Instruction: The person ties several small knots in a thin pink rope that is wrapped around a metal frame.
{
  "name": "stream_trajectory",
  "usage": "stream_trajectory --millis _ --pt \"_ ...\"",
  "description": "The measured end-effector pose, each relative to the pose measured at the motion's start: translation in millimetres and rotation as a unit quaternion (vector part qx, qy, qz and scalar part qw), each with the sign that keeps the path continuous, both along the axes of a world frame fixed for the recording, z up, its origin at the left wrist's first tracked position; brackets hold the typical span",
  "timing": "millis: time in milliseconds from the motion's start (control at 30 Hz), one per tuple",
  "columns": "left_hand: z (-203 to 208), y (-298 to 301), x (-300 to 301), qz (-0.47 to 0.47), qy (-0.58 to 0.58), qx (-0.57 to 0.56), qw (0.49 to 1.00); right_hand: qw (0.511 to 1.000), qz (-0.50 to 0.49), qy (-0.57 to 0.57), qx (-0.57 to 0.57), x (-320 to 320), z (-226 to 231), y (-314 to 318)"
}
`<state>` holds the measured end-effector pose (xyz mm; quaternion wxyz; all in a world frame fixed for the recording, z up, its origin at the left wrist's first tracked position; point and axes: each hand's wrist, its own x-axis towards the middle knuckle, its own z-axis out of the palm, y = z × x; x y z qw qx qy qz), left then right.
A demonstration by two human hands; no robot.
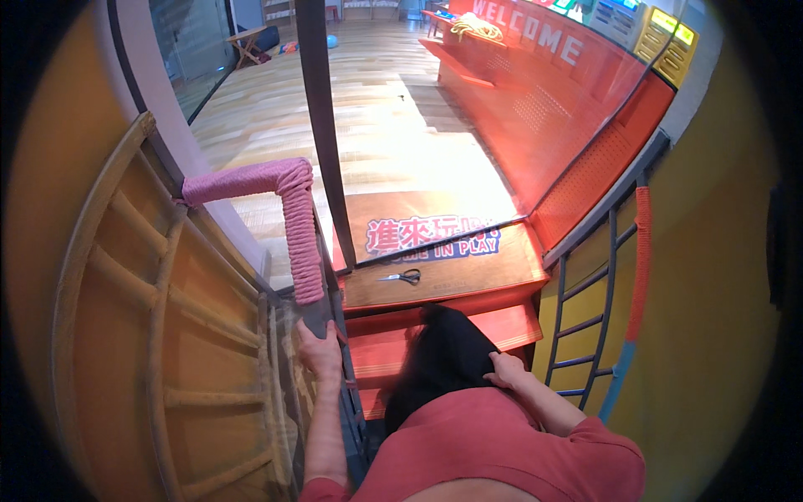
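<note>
My left hand grips the bare grey metal of the left handrail, just below where a pink rope wrapping ends. The pink rope covers the rail's upper bend and top bar. My right hand lies against a hanging mass of dark hair above my red shirt, fingers curled on its edge. A pair of scissors lies apart from both hands on the wooden landing at the head of the red steps.
A right-hand metal railing has its rail wrapped in red rope, with blue lower down. A dark upright post rises beside the pink rail. A printed mat lies beyond the landing, a red perforated counter to the right, curved wooden slats to the left.
</note>
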<state>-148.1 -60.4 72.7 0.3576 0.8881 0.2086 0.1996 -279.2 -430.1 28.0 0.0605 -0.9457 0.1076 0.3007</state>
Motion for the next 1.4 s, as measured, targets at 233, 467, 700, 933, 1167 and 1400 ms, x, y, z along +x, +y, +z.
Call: stream_trajectory --millis 233,467,700,933,1167,1400 --pt "-3.8 2.2 -1.6 -0.016 -0.009 -0.01 1.0 0.999 -0.013 -0.032 0.001 -9.5 2.1 3.7" --pt "11.6 0.2 -1.9 -0.042 -0.018 -0.027 0.999 0.998 0.011 -0.054 0.004 -9.9 -8.7 0.0" --pt "3.4 4.4 1.7 -0.039 0.003 -0.052 0.998 0.998 0.02 -0.036 0.05 11.2 4.6 -7.9" --pt "29.0 25.2 -2.2 -0.091 0.028 -0.083 0.992 0.97 0.031 -0.225 0.09 83.2 42.1 -29.3" --pt "125.4 23.4 106.1 -0.182 -0.199 0.183 0.945 0.819 0.233 -0.518 0.082 227.2 176.9 -0.6" --pt "191.3 7.2 276.3 -0.386 -0.155 0.396 0.818 0.508 0.541 -0.666 -0.076 428.5 301.2 143.1"
